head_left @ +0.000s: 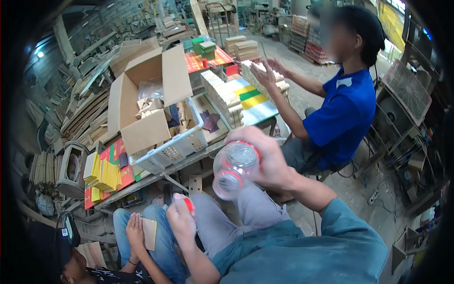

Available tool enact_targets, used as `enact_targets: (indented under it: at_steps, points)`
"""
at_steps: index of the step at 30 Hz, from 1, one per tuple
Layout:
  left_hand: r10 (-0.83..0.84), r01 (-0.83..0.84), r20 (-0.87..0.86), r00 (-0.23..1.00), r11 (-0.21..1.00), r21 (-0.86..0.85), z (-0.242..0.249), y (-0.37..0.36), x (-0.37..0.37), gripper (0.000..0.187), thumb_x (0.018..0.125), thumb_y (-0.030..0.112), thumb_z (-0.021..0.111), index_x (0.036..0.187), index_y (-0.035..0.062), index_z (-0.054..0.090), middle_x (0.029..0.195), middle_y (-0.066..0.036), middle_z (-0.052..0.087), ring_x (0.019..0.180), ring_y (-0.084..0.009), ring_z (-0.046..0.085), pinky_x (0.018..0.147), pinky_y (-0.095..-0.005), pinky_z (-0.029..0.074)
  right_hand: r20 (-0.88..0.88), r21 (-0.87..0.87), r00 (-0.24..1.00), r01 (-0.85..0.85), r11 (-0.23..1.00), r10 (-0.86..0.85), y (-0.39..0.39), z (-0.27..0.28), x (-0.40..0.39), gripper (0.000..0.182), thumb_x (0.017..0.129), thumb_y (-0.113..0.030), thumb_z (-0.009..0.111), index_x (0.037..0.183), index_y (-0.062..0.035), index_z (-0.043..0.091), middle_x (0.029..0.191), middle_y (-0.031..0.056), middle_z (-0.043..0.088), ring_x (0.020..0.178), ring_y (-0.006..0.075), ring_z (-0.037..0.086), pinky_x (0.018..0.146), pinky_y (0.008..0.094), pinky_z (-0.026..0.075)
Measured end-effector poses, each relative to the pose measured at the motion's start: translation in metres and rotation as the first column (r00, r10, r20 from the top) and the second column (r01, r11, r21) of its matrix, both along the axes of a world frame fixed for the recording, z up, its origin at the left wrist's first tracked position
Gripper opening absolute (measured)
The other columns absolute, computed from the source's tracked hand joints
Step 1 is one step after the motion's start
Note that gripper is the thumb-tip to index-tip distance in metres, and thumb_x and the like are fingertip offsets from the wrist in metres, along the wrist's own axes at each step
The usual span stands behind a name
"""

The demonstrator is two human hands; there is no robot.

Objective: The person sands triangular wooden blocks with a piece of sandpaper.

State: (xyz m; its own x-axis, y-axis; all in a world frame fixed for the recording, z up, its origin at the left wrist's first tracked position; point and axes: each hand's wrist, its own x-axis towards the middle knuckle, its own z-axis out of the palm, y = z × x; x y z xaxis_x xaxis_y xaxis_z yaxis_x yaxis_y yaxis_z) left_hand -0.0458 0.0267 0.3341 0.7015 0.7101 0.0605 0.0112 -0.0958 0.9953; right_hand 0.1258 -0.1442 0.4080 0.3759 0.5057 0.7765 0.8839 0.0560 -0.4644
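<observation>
My right hand (pixel 270 158) is wrapped round a clear plastic bottle (pixel 232 173) with a red band, held up over my lap. The bottle is tilted, its uncapped mouth pointing down and toward me. Lower and to the left, my left hand (pixel 181 222) pinches a red bottle cap (pixel 189 205) between thumb and fingers. Cap and bottle are well apart. Beneath both hands are my grey trousers (pixel 215 220).
On the long table stand an open cardboard box (pixel 142 135), a white plastic crate (pixel 177 151), stacked wooden blocks (pixel 222 97) and yellow pieces (pixel 104 173). A person in blue (pixel 343 111) sits at the right. Another person holds a flat board (pixel 149 234) at lower left.
</observation>
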Motion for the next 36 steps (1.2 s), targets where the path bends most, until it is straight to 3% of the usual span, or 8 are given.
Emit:
enact_targets:
  at_steps: [1, 2, 4, 8, 15, 25, 30, 36]
  points:
    - [0.003, -0.002, 0.021, 1.0, 0.999, -0.052, -0.003, -0.009, 0.0, 0.051, 0.1, 0.034, 0.038, 0.061, 0.0038, 0.049, 0.05, -0.001, 0.045, 0.045, -0.0068, 0.041, 0.042, -0.025, 0.03, 0.053, 0.052, 0.998, -0.033, 0.998, 0.03, -0.001, 0.021, -0.002, 0.041, 0.065, -0.009, 0.078, 0.101, -0.002, 0.059, 0.098, 0.0131, 0.062, 0.094, 0.027, 0.061, 0.087, 0.0362, 0.046]
    - [0.012, -0.018, 0.029, 1.0, 0.978, 0.209, -0.003, -0.018, -0.001, 0.051, 0.1, 0.033, 0.039, 0.06, 0.002, 0.048, 0.048, -0.003, 0.044, 0.045, -0.0081, 0.041, 0.043, -0.0273, 0.031, 0.077, 0.058, 0.996, -0.04, 0.998, 0.036, 0.0, 0.039, -0.002, 0.041, 0.065, -0.009, 0.078, 0.101, -0.002, 0.059, 0.098, 0.0131, 0.062, 0.094, 0.027, 0.061, 0.087, 0.0362, 0.046]
    - [0.032, -0.058, 0.063, 0.997, 0.883, 0.465, -0.016, -0.028, -0.006, 0.05, 0.099, 0.031, 0.04, 0.059, 0.0003, 0.048, 0.047, -0.004, 0.044, 0.045, -0.0094, 0.041, 0.044, -0.0297, 0.031, 0.285, 0.21, 0.958, -0.083, 0.974, 0.02, 0.002, 0.072, -0.003, 0.039, 0.064, -0.014, 0.078, 0.098, -0.0015, 0.061, 0.094, 0.0134, 0.061, 0.088, 0.0302, 0.059, 0.081, 0.0372, 0.045]
    - [-0.234, 0.236, -0.041, 0.971, 0.923, 0.304, -0.015, -0.036, -0.002, 0.044, 0.097, 0.024, 0.042, 0.062, -0.0032, 0.048, 0.047, -0.009, 0.042, 0.047, -0.0128, 0.041, 0.047, -0.0337, 0.034, 0.399, 0.339, 0.917, -0.151, 0.929, 0.003, 0.004, 0.114, -0.013, 0.037, 0.066, -0.009, 0.076, 0.098, 0.0005, 0.062, 0.098, 0.0139, 0.061, 0.093, 0.0281, 0.06, 0.085, 0.0366, 0.046]
    - [-0.271, 0.236, 0.037, 0.962, 0.892, 0.385, -0.004, -0.049, -0.005, 0.043, 0.097, 0.027, 0.04, 0.067, -0.0024, 0.05, 0.053, -0.014, 0.046, 0.05, -0.0198, 0.048, 0.049, -0.0358, 0.036, 0.586, 0.342, 0.81, -0.258, 0.904, 0.01, -0.012, 0.154, -0.029, 0.039, 0.067, -0.011, 0.076, 0.102, 0.0013, 0.062, 0.103, 0.015, 0.061, 0.098, 0.0293, 0.06, 0.093, 0.0473, 0.041]
    - [-0.303, 0.256, 0.049, 0.952, 0.871, 0.419, 0.023, -0.055, -0.015, 0.04, 0.098, 0.03, 0.038, 0.08, -0.0024, 0.054, 0.062, -0.02, 0.053, 0.056, -0.034, 0.056, 0.053, -0.0407, 0.04, 0.579, 0.316, 0.816, -0.211, 0.925, -0.012, -0.028, 0.172, -0.056, 0.043, 0.067, -0.014, 0.078, 0.104, 0.0004, 0.062, 0.102, 0.0137, 0.061, 0.1, 0.0287, 0.059, 0.094, 0.046, 0.041]
    - [-0.298, 0.221, 0.174, 0.939, 0.906, 0.36, 0.009, -0.051, -0.008, 0.042, 0.1, 0.032, 0.037, 0.078, -0.001, 0.051, 0.058, -0.012, 0.047, 0.053, -0.0204, 0.047, 0.053, -0.0354, 0.038, 0.579, 0.332, 0.814, -0.177, 0.926, -0.052, -0.028, 0.175, -0.058, 0.046, 0.065, -0.014, 0.079, 0.106, -0.001, 0.062, 0.104, 0.0131, 0.061, 0.101, 0.0286, 0.059, 0.097, 0.046, 0.038]
    - [-0.342, 0.282, 0.159, 0.926, 0.908, 0.31, 0.026, -0.049, -0.016, 0.042, 0.1, 0.033, 0.037, 0.075, 0.0016, 0.051, 0.057, -0.007, 0.045, 0.052, -0.0159, 0.043, 0.051, -0.0322, 0.035, 0.608, 0.357, 0.786, -0.144, 0.923, -0.113, -0.028, 0.181, -0.055, 0.044, 0.07, -0.019, 0.077, 0.107, -0.0055, 0.059, 0.106, 0.0133, 0.062, 0.104, 0.0294, 0.059, 0.1, 0.0503, 0.036]
